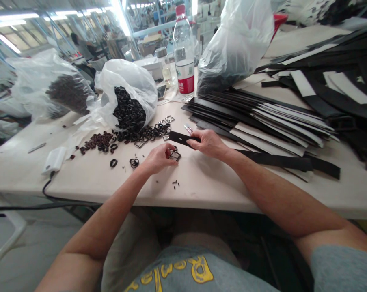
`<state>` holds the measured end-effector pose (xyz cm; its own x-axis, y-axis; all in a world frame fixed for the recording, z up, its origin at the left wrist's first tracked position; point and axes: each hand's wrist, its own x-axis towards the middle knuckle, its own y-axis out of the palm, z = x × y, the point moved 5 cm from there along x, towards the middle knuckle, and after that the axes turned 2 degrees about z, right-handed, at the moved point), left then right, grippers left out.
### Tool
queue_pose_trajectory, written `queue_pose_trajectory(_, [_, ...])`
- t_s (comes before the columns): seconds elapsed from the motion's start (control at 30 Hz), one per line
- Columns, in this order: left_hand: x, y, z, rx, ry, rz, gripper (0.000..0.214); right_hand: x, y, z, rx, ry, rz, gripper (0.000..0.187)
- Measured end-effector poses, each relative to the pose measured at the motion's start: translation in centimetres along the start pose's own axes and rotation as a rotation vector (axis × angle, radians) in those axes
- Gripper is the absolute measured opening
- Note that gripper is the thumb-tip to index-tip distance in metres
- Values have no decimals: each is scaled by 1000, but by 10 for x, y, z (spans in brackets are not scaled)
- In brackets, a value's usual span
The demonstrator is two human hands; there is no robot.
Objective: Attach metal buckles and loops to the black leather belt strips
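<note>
My left hand [161, 158] is closed on a small metal belt buckle [175, 155] just above the table; a dark loop seems to be beside it, partly hidden by the fingers. In my right hand [210, 143] is the end of a black belt strap [180, 138], which has a small slot in it. A small metal tool [188, 129] shows behind the strap, by the right fingers; whether they touch it I cannot tell. Black belt loops [154, 132] and loose metal buckles [169, 119] lie just beyond the left hand.
Behind the hands, a plastic bag [110, 75] spills black loops beside a pile of brown loops [100, 142]. Stacked straps [262, 125] cover the right side. A water bottle [184, 56] stands at the back. At left lie a white device [54, 160] with a cable and a thin blade-like tool [36, 147].
</note>
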<state>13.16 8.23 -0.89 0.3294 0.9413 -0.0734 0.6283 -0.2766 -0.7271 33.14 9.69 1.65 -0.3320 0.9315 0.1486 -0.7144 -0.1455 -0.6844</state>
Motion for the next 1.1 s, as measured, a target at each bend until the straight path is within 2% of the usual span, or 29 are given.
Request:
queue_pose_trajectory(0.1, [-3, 3, -3, -5, 32, -30, 42, 0, -1, 1, -9, -10, -3, 19])
queue_pose_trajectory(0.17, [-5, 0, -9, 58, 96, -103, 37, 0, -2, 1, -18, -13, -5, 20])
queue_pose_trajectory(0.27, [-12, -12, -24, 253, 249, -255, 19, 0, -3, 2, -43, -14, -9, 19])
queue_pose_trajectory(0.33, [-18, -16, -31, 360, 350, -285, 6, 0, -3, 2, -71, -11, -19, 19])
queue_pose_trajectory(0.43, [-31, -15, -29, 404, 430, -203, 12, 0, -4, 3, -107, -9, -33, 19])
queue_pose_trajectory(0.6, [-50, -13, -13, 245, 333, -182, 6, 0, -3, 3, -129, -12, -34, 19])
queue_pose_trajectory(0.7, [-52, -12, -8, 228, 333, -165, 11, 0, -3, 4, -131, -11, -33, 19])
queue_pose_trajectory(0.8, [-44, -13, -9, 361, 410, -122, 18, 0, -3, 4, -139, -19, -34, 19])
queue_pose_trajectory(0.9, [-34, -13, -14, 526, 490, -20, 20, 0, -3, 5, -152, -27, -29, 19])
queue_pose_trajectory(1.1, [-25, -12, -25, 724, 511, 64, 18, 0, -4, 6, -151, -50, -32, 19])
